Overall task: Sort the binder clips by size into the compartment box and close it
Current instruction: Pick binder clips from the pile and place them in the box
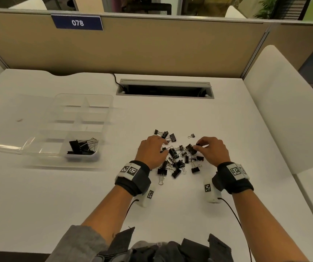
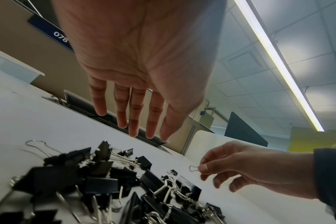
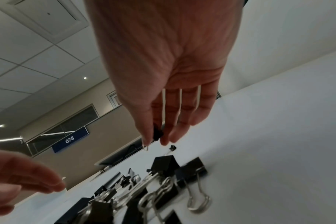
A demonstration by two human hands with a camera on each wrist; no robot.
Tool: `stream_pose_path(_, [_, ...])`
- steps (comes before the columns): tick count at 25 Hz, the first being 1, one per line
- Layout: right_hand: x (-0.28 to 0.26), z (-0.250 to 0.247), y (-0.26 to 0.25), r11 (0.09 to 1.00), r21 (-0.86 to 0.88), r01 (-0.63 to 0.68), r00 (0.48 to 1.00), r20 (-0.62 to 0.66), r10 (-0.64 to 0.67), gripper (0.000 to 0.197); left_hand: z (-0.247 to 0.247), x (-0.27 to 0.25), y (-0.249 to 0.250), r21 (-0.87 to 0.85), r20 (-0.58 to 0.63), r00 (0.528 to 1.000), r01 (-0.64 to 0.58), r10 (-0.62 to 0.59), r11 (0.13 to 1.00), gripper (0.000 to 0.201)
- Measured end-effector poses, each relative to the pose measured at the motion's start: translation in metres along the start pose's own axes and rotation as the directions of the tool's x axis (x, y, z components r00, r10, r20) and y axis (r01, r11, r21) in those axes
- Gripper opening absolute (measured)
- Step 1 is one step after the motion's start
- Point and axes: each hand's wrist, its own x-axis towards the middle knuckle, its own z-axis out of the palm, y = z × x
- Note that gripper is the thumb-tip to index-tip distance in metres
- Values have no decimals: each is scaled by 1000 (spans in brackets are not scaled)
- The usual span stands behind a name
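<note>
A heap of black binder clips point(image 1: 178, 157) of mixed sizes lies on the white desk in front of me. My right hand point(image 1: 199, 146) pinches a small binder clip point(image 3: 157, 134) between thumb and forefinger, just above the heap's right side; its wire loop point(image 2: 194, 168) sticks out past the fingertips. My left hand point(image 1: 161, 146) hovers over the heap's left side with fingers point(image 2: 133, 119) straight and spread, holding nothing. The clear compartment box point(image 1: 102, 118) stands open at the left, with several large clips point(image 1: 82, 147) in its near right compartment.
The box's clear lid point(image 1: 10, 120) lies flat to its left. One tiny clip point(image 1: 191, 136) sits apart behind the heap. A cable slot point(image 1: 164, 88) is sunk into the desk at the back, before a tan partition point(image 1: 152, 46). A white side panel point(image 1: 276, 103) rises at the right.
</note>
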Motion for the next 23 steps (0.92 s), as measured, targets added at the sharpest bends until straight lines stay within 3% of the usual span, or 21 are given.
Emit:
stream_pose_path(3, [-3,-4,-2,995,99,31,998,-58,-26,18,-5,-2,-6,17,-3,999,52,-52,998,36])
stream_pose_path(5, [-5,-4,-8,990,129,54,998,24,-57,17,-6,-3,-9,40,1,997,76,-76,996,35])
stream_pose_path(8, [-9,1,-18,994,62,92,973,207,-103,14,-7,-7,-11,104,12,995,99,-100,990,35])
stream_pose_path(12, [-14,11,-33,975,-120,187,974,155,-168,22,-10,-9,-20,163,35,983,171,-179,972,39])
stream_pose_path(14, [-13,13,-37,931,-294,218,972,155,-178,31,-10,-10,-17,137,27,989,137,-142,981,39])
stream_pose_path(17, [-8,8,-31,874,-456,165,978,190,-86,50,-3,-9,2,144,52,998,24,-32,989,41])
stream_pose_path(20, [-7,3,-17,889,-428,164,956,293,-35,54,4,2,23,266,120,993,-45,13,963,38])
stream_pose_path(23, [-7,2,-5,923,-353,156,963,263,-62,47,9,17,37,345,179,984,-66,3,936,32])
